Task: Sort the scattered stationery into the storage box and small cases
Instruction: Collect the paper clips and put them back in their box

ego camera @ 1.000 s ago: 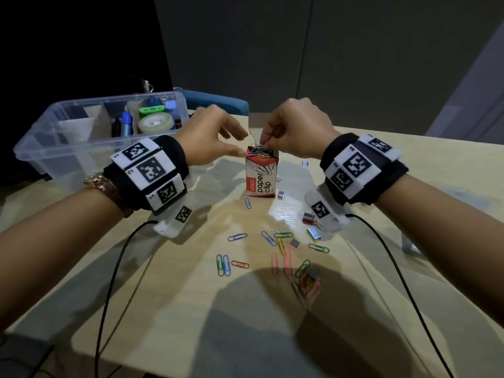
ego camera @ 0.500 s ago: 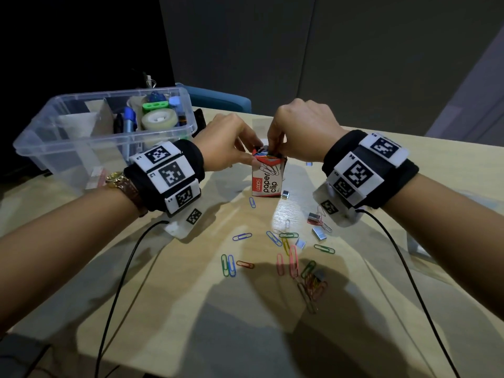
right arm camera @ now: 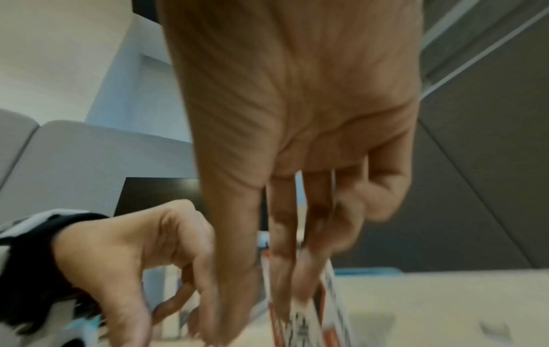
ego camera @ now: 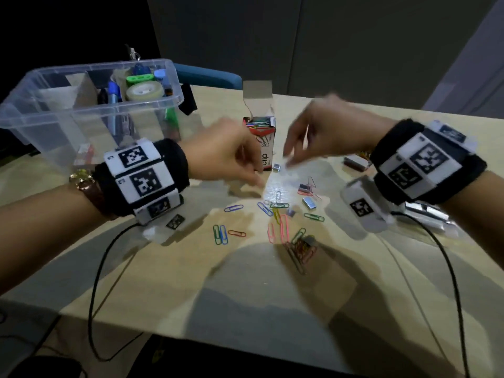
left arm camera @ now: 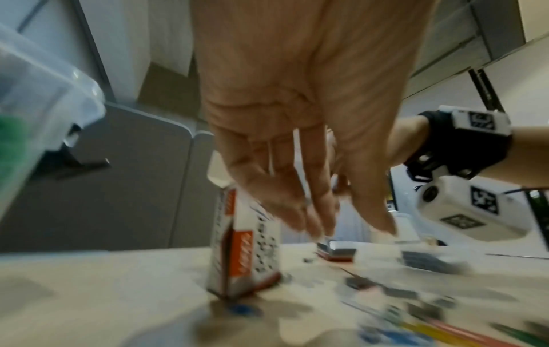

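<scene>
The left hand (ego camera: 226, 156) is hanging just in front of the paper clip box (ego camera: 260, 137), fingers loosely extended downward and holding nothing. The right hand (ego camera: 324, 132) is hovering on the box's other side, blurred, fingers spread and empty. The box is standing upright on the counter (ego camera: 245, 282) with its flap open and coloured clips showing inside. Scattered paper clips (ego camera: 275, 214) are lying nearer the person. A clear storage box (ego camera: 81, 105) is sitting to the left, holding a tape roll (ego camera: 144, 91).
</scene>
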